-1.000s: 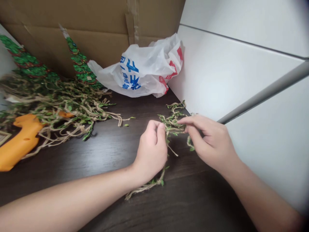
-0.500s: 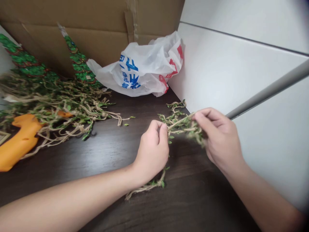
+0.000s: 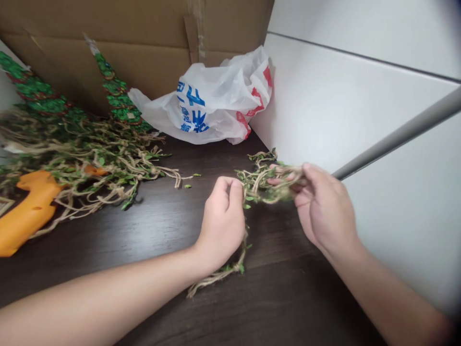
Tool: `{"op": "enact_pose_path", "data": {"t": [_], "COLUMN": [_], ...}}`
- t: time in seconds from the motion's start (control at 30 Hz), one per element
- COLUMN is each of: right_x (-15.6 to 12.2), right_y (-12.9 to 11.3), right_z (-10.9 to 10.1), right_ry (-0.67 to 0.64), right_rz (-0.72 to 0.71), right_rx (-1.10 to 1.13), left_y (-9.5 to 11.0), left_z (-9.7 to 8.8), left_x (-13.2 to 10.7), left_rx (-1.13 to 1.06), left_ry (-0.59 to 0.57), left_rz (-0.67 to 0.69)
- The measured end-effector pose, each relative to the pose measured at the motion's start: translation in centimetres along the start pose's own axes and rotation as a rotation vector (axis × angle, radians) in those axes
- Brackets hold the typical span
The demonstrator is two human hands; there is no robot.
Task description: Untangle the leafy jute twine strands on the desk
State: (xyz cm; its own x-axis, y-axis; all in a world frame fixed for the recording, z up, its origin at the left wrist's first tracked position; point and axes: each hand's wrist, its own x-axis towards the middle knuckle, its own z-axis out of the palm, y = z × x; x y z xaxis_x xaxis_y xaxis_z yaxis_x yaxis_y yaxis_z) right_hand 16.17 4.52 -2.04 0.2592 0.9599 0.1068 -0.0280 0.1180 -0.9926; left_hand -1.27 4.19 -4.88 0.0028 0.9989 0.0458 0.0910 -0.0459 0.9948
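Note:
A jute twine vine with small green leaves (image 3: 260,182) stretches between both hands above the dark wooden table (image 3: 165,226). My left hand (image 3: 223,221) is closed in a pinch on one part of the vine, and a loose tail of it runs under my wrist to the table. My right hand (image 3: 324,206) has its fingers closed round the other end, near the white wall.
A large heap of the same leafy twine (image 3: 90,158) lies at the left, partly over an orange glue gun (image 3: 29,211). Two green glitter cones (image 3: 115,91) stand behind it. A white plastic bag (image 3: 212,105) sits against a cardboard box (image 3: 144,48). A grey bar (image 3: 396,137) crosses the right wall.
My right hand has turned and gathered the vine into its fingers, lifting it slightly. My left hand has stayed almost in place, keeping its pinch.

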Motion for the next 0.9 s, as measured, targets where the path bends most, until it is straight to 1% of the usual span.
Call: {"op": "enact_pose_path", "data": {"t": [0.07, 0.13, 0.23, 0.3, 0.37, 0.43, 0.47, 0.5, 0.53, 0.57, 0.63, 0.67, 0.7, 0.8, 0.9], "right_x": [-0.2, -0.4, -0.6, -0.7, -1.0, -1.5, -1.9, -2.2, -2.5, -2.8, -3.2, -3.2, -3.2, -2.8, -2.0], "right_y": [0.5, 0.9, 1.1, 1.1, 0.9, 0.4, 0.1, -0.2, -0.5, -0.7, -0.9, -0.9, -0.8, -0.5, -0.3], "right_z": [0.2, 0.1, 0.0, 0.0, 0.1, 0.4, 0.6, 0.7, 0.8, 0.9, 1.0, 1.1, 1.1, 1.0, 0.8], "right_ry": [-0.068, -0.105, -0.109, -0.07, -0.002, 0.082, 0.096, 0.076, -0.01, -0.154, -0.439, -0.522, -0.557, -0.53, -0.513], "right_rz": [-0.014, -0.066, -0.241, -0.36, -0.468, -0.598, -0.67, -0.73, -0.758, -0.739, -0.628, -0.564, -0.512, -0.416, -0.348], "right_rx": [-0.185, -0.413, -0.727, -0.864, -0.914, -0.911, -0.896, -0.867, -0.823, -0.77, -0.694, -0.674, -0.664, -0.63, -0.561], "left_y": [-0.1, -0.1, -0.1, 0.0, 0.2, 0.4, 0.4, 0.3, 0.3, 0.2, 0.0, -0.1, -0.2, -0.1, 0.0], "left_z": [0.1, 0.1, 0.1, 0.1, 0.2, 0.2, 0.2, 0.2, 0.2, 0.2, 0.1, 0.0, 0.0, 0.0, 0.1], "left_x": [0.1, 0.3, 0.4, 0.4, 0.4, 0.5, 0.5, 0.6, 0.6, 0.7, 0.7, 0.8, 0.8, 0.9, 0.9], "left_rx": [-0.055, -0.088, -0.131, -0.17, -0.211, -0.241, -0.251, -0.257, -0.259, -0.256, -0.246, -0.239, -0.23, -0.223, -0.294], "left_ry": [0.015, 0.02, -0.025, -0.058, -0.073, -0.075, -0.074, -0.07, -0.066, -0.061, -0.051, -0.042, -0.029, 0.005, -0.038], "left_rz": [-0.014, -0.024, -0.05, -0.078, -0.109, -0.132, -0.138, -0.141, -0.139, -0.128, -0.09, -0.067, -0.044, -0.024, -0.068]}}
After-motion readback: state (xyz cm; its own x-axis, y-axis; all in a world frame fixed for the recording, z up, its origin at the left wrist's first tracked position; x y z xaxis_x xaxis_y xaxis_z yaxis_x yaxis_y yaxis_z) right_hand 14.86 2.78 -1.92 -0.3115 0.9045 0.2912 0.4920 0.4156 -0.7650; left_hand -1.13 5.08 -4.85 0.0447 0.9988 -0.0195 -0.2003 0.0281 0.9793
